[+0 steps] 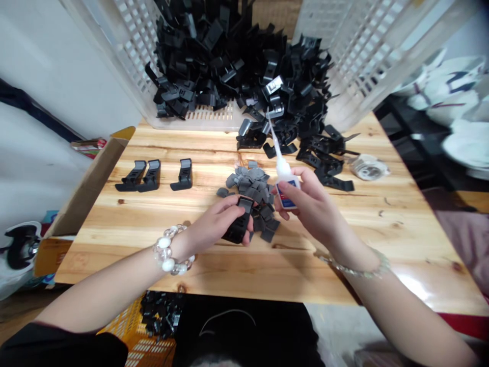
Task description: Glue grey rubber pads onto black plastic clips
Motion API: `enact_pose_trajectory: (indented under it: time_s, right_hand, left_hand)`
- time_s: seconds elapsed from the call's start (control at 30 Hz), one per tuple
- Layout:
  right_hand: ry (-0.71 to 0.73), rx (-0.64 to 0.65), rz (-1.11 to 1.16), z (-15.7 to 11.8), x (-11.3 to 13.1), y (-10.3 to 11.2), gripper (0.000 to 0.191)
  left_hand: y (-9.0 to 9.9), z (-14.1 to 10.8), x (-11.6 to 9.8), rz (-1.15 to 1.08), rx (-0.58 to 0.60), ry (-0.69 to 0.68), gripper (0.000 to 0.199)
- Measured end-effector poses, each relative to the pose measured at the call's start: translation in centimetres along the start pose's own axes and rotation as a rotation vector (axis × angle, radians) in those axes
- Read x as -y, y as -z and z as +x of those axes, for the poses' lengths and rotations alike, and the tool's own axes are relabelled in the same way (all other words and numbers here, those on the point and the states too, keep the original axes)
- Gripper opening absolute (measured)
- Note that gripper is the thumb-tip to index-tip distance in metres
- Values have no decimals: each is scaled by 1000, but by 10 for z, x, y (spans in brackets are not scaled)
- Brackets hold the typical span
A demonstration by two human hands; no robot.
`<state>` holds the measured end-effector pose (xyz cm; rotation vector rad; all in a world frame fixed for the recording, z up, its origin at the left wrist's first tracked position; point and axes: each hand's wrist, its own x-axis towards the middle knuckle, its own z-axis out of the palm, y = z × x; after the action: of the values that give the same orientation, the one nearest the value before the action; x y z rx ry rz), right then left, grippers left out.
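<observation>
While the left hand (225,224) gripped a black clip (240,224) mid-table, the right hand (305,201) pinched a glue bottle (284,181) beside it; three clips (153,176) stood finished at far left; a big pile (267,81) seemingly remained, grey pads (250,181) too.

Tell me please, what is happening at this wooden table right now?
A person sits at a wooden table. The left hand holds a black plastic part, and the right hand holds a small glue bottle with its long nozzle pointing up. Between the hands lies a pile of small grey pads. Three black parts stand apart on the left of the table. Behind, a white basket lies tipped, with many black parts spilling from it onto the table.
</observation>
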<state>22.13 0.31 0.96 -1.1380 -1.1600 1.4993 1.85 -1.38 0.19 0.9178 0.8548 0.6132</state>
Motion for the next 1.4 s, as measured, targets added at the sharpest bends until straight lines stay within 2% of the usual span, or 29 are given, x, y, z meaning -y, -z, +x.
enact_pose_trajectory:
  time_s: [0.2,0.37,0.7,1.13,1.4]
  right_hand:
    - [-5,-86,65,7,3,8,22]
    - [-42,-93,73,8,4,8,24]
    - [-90,-76,28,9,-4,8,25]
    - [-109,-68,25,11,-8,7,26]
    - [-99,-65,11,12,-7,10,28]
  left_hand:
    - [-2,0,-5,-107,-100,21,24]
    - [3,3,-5,-123,-95,62,21]
    - [1,-1,-8,-28,-35,36,15]
    - [2,-3,-5,17,21,-20,19]
    - [8,3,-6,-5,-67,-65,13]
